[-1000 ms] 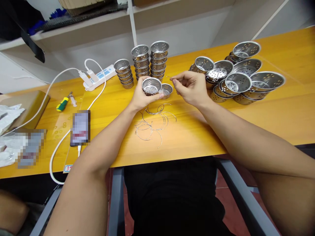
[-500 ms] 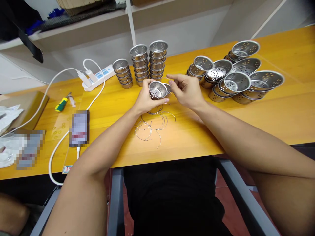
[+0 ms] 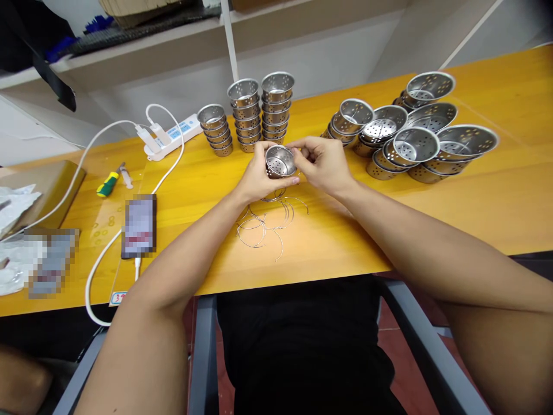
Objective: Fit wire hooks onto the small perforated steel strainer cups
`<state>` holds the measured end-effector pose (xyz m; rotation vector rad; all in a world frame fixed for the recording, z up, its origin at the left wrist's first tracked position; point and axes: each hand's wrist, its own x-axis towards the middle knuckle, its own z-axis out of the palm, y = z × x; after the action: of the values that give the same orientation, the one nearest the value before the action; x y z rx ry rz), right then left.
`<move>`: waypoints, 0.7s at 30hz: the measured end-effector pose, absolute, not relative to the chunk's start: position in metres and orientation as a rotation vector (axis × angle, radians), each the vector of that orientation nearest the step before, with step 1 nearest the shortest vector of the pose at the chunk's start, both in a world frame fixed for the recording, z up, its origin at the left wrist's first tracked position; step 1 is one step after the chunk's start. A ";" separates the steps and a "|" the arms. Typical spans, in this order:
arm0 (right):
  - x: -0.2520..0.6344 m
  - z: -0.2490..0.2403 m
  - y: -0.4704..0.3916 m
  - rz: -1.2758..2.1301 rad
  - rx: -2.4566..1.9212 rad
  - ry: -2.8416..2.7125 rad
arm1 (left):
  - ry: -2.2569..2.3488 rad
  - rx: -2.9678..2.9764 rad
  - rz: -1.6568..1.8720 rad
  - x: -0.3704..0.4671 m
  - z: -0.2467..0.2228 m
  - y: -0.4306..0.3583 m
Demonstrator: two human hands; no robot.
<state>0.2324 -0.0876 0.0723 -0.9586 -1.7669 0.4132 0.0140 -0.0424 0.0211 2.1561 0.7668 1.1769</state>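
A small perforated metal cup (image 3: 280, 162) is held with its mouth turned up toward me. Around its left side wrap the thumb and fingers of my left hand (image 3: 256, 176). My right hand (image 3: 323, 164) is pinched closed at the cup's right rim, fingertips touching or almost touching it. Whatever lies between those fingertips is too small or hidden to make out. Just below both hands, several thin curved wires (image 3: 252, 230) lie loose on the table.
Stacks of perforated cups (image 3: 277, 106) stand behind my hands. More cup stacks (image 3: 417, 144) lean together at the right. On the left are a power strip (image 3: 175, 137) with white cables, a phone (image 3: 139, 226) and a green-yellow screwdriver (image 3: 108, 183) on the wooden table (image 3: 337, 248).
My right hand has moved left and slightly down to the cup's rim, its index finger now curled in. The cup in my left hand has shifted slightly right.
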 end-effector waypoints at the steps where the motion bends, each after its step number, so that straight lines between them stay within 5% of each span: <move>1: 0.232 0.072 -0.087 0.412 -0.953 -1.762 | 0.772 2.161 1.177 0.014 0.021 -0.042; 14: 0.222 0.070 -0.089 0.452 -0.914 -1.670 | 0.827 2.100 1.179 0.019 0.033 -0.056; 21: 0.237 0.088 -0.090 0.789 -0.673 -1.793 | 0.809 1.865 1.193 0.012 0.048 -0.058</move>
<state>0.2373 -0.0904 0.0883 -0.6732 -1.7933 0.7888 0.0123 -0.0579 0.0476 1.8653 0.8085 1.1927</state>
